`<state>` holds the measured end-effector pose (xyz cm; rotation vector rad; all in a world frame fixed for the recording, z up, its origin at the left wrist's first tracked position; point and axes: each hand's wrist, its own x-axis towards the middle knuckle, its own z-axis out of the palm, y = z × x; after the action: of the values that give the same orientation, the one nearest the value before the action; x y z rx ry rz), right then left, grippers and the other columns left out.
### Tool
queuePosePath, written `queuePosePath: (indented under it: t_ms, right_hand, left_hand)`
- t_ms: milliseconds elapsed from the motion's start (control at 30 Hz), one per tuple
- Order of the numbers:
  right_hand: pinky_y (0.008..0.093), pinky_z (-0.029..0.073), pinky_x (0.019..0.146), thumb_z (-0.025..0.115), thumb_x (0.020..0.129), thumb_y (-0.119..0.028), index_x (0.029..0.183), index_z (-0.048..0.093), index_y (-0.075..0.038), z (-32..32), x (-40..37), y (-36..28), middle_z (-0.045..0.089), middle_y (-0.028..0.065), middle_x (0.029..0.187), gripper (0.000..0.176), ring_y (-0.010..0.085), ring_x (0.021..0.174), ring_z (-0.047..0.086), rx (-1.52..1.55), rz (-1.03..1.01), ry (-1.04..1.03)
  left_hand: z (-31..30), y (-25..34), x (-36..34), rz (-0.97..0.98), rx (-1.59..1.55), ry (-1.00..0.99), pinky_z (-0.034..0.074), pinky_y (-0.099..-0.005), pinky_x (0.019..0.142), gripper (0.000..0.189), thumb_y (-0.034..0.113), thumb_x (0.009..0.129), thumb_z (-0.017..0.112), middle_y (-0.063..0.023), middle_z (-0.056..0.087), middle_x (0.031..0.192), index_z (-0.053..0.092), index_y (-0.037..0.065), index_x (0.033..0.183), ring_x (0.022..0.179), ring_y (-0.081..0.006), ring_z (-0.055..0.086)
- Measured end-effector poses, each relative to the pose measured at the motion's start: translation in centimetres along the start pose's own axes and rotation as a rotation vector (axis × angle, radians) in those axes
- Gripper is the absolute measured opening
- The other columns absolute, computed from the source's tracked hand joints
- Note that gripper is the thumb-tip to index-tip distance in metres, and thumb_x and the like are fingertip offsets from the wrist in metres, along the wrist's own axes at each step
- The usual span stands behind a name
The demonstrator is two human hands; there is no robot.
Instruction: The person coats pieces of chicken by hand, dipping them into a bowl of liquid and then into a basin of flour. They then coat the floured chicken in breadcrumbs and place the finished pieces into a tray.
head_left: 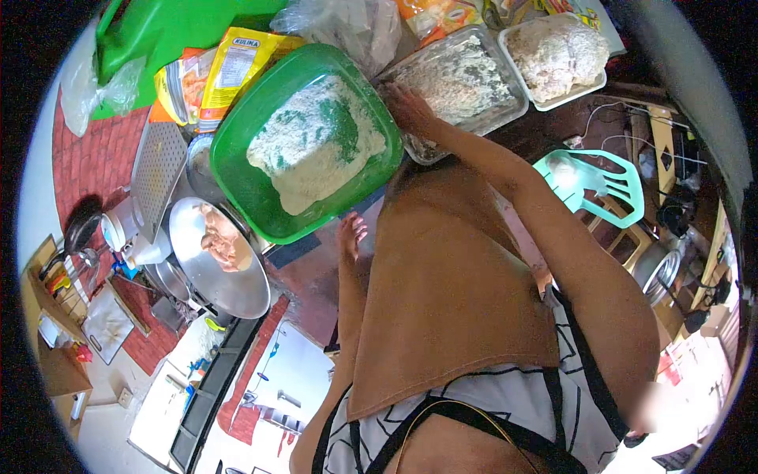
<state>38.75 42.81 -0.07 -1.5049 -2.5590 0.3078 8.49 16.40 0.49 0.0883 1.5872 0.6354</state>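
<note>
My left hand hangs just below the lower edge of a green basin, its fingers loosely bent and apart, holding nothing. White flour covers much of the basin's bottom. My right hand is between the basin's right rim and a clear tray, over the tray's left edge. Its fingers look stretched out, though shadow dims the tips. A floury layer coats the tray's contents. Beside it, a white tray bears a flour-coated heap.
Raw meat lies in a metal pan at the left. Yellow packets and a clear plastic bag sit behind the basin. A perforated metal sheet leans nearby. A mint-green plastic chair stands at the right.
</note>
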Motion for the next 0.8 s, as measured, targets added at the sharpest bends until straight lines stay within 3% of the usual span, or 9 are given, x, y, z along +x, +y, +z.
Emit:
queuePosePath:
  t_ms: [167,233,467,533,667,733,767,800]
  right_hand:
    - [0.0442,0.04,0.094,0.057,0.078,-0.026,0.12,0.054,-0.005,2.5,-0.3,0.1,0.044,0.0187,0.132,0.047,0.0323,0.119,0.043,-0.056,-0.034,-0.032]
    - [0.041,0.036,0.098,0.053,0.081,-0.021,0.106,0.061,-0.002,2.4,-1.3,0.4,0.052,0.0187,0.118,0.033,0.0332,0.114,0.045,0.054,-0.027,-0.021]
    - [0.0409,0.042,0.095,0.055,0.077,-0.014,0.101,0.062,-0.004,-1.3,-6.5,1.6,0.055,0.018,0.113,0.027,0.0336,0.113,0.046,0.108,-0.181,-0.015]
    - [0.0432,0.046,0.09,0.055,0.075,-0.011,0.101,0.063,-0.004,0.2,-6.8,1.8,0.056,0.0194,0.108,0.027,0.0325,0.111,0.048,0.212,-0.048,-0.174]
    - [0.043,0.047,0.086,0.055,0.075,-0.011,0.099,0.063,-0.004,2.9,-7.4,3.7,0.059,0.0185,0.105,0.026,0.0318,0.105,0.053,0.39,0.02,-0.039]
    - [0.0435,0.046,0.085,0.056,0.079,-0.014,0.098,0.064,-0.005,1.3,-7.1,4.7,0.061,0.0157,0.101,0.023,0.033,0.101,0.055,0.251,0.44,-0.336]
    - [0.0435,0.046,0.085,0.056,0.079,-0.014,0.098,0.064,-0.005,0.9,-7.4,5.2,0.061,0.0157,0.101,0.023,0.033,0.101,0.055,0.251,0.436,-0.338]
    - [0.0442,0.046,0.083,0.056,0.081,-0.017,0.095,0.064,-0.004,1.2,-8.2,6.5,0.062,0.0159,0.099,0.021,0.0345,0.098,0.056,0.339,0.518,-0.108]
  left_hand:
    - [-0.8,-1.6,-0.2,-0.042,0.053,0.059,0.052,-0.0303,0.071,0.032,0.031,0.093,0.05,-0.0096,0.061,0.107,0.054,0.01,0.117,0.082,-0.018,0.062]
    - [-0.2,-1.3,-0.8,-0.014,0.06,0.055,0.053,-0.0312,0.074,0.031,0.029,0.093,0.05,-0.0102,0.061,0.108,0.054,0.01,0.117,0.083,-0.0185,0.062]
    - [-0.2,-0.8,0.3,0.071,0.139,-0.025,0.053,-0.031,0.074,0.032,0.025,0.092,0.052,-0.0104,0.06,0.109,0.052,0.01,0.119,0.084,-0.0198,0.062]
    - [-0.3,-0.4,1.2,0.051,0.094,-0.046,0.053,-0.0303,0.074,0.034,0.025,0.09,0.055,-0.0102,0.059,0.109,0.051,0.01,0.12,0.087,-0.0195,0.062]
    - [0.9,2.1,1.0,0.028,0.053,-0.04,0.052,-0.0309,0.074,0.035,0.026,0.09,0.056,-0.0104,0.059,0.109,0.051,0.009,0.119,0.087,-0.0194,0.061]
    - [1.5,2.8,1.1,0.02,0.127,0.028,0.052,-0.0311,0.077,0.034,0.025,0.094,0.049,-0.0096,0.058,0.113,0.05,0.008,0.123,0.091,-0.0202,0.06]
    - [1.6,2.9,1.2,0.02,0.124,0.03,0.052,-0.0311,0.077,0.034,0.025,0.094,0.049,-0.0096,0.058,0.113,0.05,0.008,0.123,0.091,-0.0202,0.06]
    - [1.5,2.9,1.3,0.024,0.116,0.008,0.051,-0.0325,0.08,0.035,0.026,0.093,0.049,-0.0088,0.058,0.114,0.05,0.008,0.124,0.091,-0.0205,0.06]
